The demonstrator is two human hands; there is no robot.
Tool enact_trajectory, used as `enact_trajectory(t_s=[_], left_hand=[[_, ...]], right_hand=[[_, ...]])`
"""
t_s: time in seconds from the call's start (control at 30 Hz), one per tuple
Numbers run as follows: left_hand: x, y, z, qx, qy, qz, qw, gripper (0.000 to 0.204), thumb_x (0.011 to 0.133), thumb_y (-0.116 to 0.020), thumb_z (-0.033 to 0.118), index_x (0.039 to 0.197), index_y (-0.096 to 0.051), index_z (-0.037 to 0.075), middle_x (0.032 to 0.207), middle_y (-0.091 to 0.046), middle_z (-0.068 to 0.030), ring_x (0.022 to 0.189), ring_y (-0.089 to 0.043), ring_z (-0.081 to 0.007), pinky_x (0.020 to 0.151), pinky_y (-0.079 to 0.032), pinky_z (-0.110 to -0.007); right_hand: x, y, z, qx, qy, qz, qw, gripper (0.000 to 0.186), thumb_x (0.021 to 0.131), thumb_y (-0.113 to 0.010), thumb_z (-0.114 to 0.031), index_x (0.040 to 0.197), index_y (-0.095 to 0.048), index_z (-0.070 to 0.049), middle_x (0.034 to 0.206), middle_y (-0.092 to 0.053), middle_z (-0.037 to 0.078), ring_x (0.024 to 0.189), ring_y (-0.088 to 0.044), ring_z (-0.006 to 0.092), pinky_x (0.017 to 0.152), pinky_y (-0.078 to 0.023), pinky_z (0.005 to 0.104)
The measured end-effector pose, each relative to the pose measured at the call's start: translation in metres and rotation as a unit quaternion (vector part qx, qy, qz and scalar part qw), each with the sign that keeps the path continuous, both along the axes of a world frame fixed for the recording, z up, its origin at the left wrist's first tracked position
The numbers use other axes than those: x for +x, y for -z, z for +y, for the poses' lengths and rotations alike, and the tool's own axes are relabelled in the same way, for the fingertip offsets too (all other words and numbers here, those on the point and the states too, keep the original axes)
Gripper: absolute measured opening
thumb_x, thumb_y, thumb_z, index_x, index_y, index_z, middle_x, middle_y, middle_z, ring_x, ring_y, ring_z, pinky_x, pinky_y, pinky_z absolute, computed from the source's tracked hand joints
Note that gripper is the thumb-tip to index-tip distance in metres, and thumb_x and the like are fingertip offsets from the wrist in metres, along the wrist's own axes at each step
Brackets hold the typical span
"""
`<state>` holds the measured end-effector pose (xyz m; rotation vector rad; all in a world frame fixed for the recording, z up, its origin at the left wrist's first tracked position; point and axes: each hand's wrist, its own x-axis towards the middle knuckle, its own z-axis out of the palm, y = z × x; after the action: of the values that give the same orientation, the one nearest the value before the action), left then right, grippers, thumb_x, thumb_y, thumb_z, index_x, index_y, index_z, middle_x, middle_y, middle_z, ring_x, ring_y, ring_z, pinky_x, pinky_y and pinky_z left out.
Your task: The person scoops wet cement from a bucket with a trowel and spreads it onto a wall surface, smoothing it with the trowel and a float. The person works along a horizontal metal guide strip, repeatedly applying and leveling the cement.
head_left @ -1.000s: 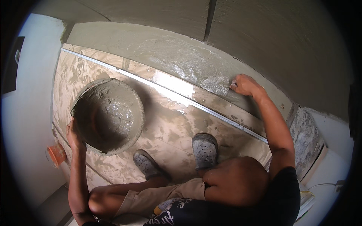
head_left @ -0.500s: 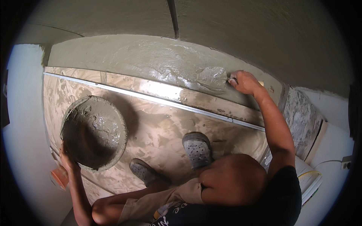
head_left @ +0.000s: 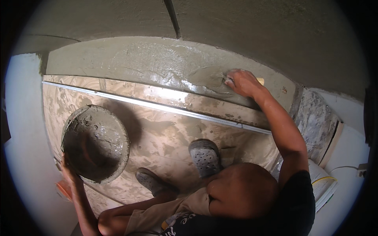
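My right hand (head_left: 243, 82) is closed round the handle of a trowel (head_left: 210, 76). Grey mortar coats its blade, which lies against the wet mortar strip (head_left: 118, 53) along the wall; a pale yellow handle end pokes out behind the hand. At the left, my left hand (head_left: 69, 170) grips the near left rim of a round basin (head_left: 125, 137). Mortar (head_left: 88, 122) clings to the basin's inside, and the basin is tilted. Some of the left fingers are hidden behind the rim.
A long metal straightedge (head_left: 149, 103) lies across the smeared tiled floor (head_left: 165, 135), close to the strip. My grey clogs (head_left: 204, 155) stand on the tiles. An orange container (head_left: 64, 190) is at the lower left, a white bucket (head_left: 325, 192) at the right.
My right hand and the trowel have moved a little left along the mortar strip. The left hand keeps its hold on the basin; the whole view has shifted slightly.
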<state>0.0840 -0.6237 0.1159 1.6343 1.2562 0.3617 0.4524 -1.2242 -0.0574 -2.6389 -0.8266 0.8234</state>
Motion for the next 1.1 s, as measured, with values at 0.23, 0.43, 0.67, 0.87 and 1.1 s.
enact_trajectory(t_s=[0.23,0.43,0.67,0.87,1.1], left_hand=[[-0.003,0.002,0.007,-0.004,-0.033,0.009,0.999,0.048,0.102,-0.051,0.033,0.134,-0.055,-0.003,0.131,-0.060,-0.0120,0.120,-0.057,-0.0223,0.103,-0.043,-0.034],[-0.009,0.003,0.012,-0.017,0.011,-0.005,1.000,0.049,0.103,-0.050,0.032,0.137,-0.053,-0.003,0.135,-0.058,-0.0120,0.122,-0.056,-0.0222,0.106,-0.041,-0.035],[-0.017,0.009,0.026,-0.039,0.027,-0.024,0.999,0.047,0.105,-0.044,0.030,0.138,-0.052,-0.003,0.136,-0.057,-0.0115,0.123,-0.055,-0.0222,0.107,-0.039,-0.036],[-0.013,0.004,0.019,0.023,0.090,0.032,0.995,0.046,0.105,-0.043,0.030,0.136,-0.054,-0.003,0.132,-0.060,-0.0110,0.121,-0.056,-0.0220,0.106,-0.040,-0.035],[-0.013,0.003,0.019,-0.002,0.116,0.012,0.993,0.046,0.105,-0.042,0.029,0.136,-0.055,-0.002,0.132,-0.060,-0.0110,0.121,-0.056,-0.0215,0.106,-0.040,-0.035]], right_hand=[[-0.003,0.001,-0.011,-0.023,-0.014,0.024,0.999,0.025,0.088,-0.064,-0.023,0.097,-0.067,0.000,0.104,-0.067,0.022,0.104,-0.062,0.0406,0.092,-0.048,0.0491],[-0.013,-0.003,-0.044,-0.026,0.020,0.056,0.998,0.023,0.087,-0.065,-0.022,0.092,-0.068,0.000,0.094,-0.068,0.024,0.097,-0.063,0.0424,0.086,-0.049,0.0501],[-0.013,-0.010,-0.084,0.018,0.104,0.153,0.983,0.027,0.088,-0.067,-0.025,0.095,-0.070,0.000,0.086,-0.068,0.024,0.083,-0.064,0.0413,0.078,-0.050,0.0455],[-0.001,-0.014,-0.103,0.005,0.164,0.094,0.982,0.027,0.088,-0.068,-0.025,0.092,-0.069,0.002,0.083,-0.066,0.025,0.079,-0.063,0.0412,0.076,-0.049,0.0451],[-0.010,-0.003,-0.109,-0.012,0.137,0.111,0.984,0.026,0.086,-0.069,-0.024,0.091,-0.069,0.002,0.085,-0.067,0.025,0.082,-0.064,0.0418,0.077,-0.049,0.0460]])
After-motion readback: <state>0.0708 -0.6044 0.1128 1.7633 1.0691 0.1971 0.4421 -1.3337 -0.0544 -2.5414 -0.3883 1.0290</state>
